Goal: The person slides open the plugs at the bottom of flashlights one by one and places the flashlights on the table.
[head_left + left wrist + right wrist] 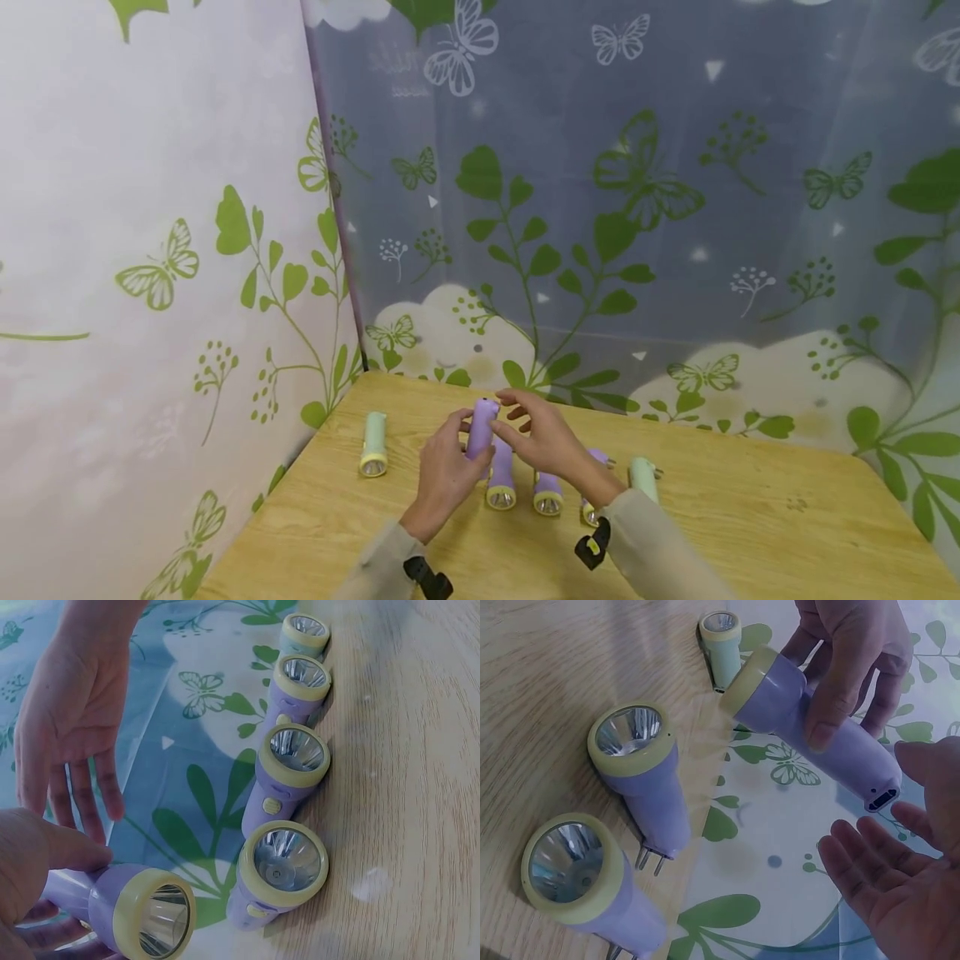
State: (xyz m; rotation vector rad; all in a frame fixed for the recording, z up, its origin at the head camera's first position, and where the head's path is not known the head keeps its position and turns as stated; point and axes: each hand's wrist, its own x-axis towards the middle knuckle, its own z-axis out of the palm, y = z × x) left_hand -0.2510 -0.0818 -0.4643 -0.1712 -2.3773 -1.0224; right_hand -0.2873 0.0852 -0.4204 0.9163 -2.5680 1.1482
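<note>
My left hand (447, 471) holds a purple flashlight (482, 427) with a pale yellow head ring, raised above the table. Its thumb lies along the barrel, fingers curled round the other side. In the right wrist view the tail of this flashlight (840, 761) shows a dark slot, with no prongs standing out. My right hand (546, 433) is beside that tail, palm facing it and fingers spread loosely. The right thumb (919, 761) is right at the tail end. Below the hands, purple flashlights (289, 776) stand in a row on the table, lenses toward me.
On the wooden table (750, 517), a green flashlight (373, 446) lies at the left and another green flashlight (643, 479) at the row's right end. Metal prongs (651, 860) stick out from the tails of some flashlights. A printed leaf-and-butterfly cloth (562, 208) hangs behind the table.
</note>
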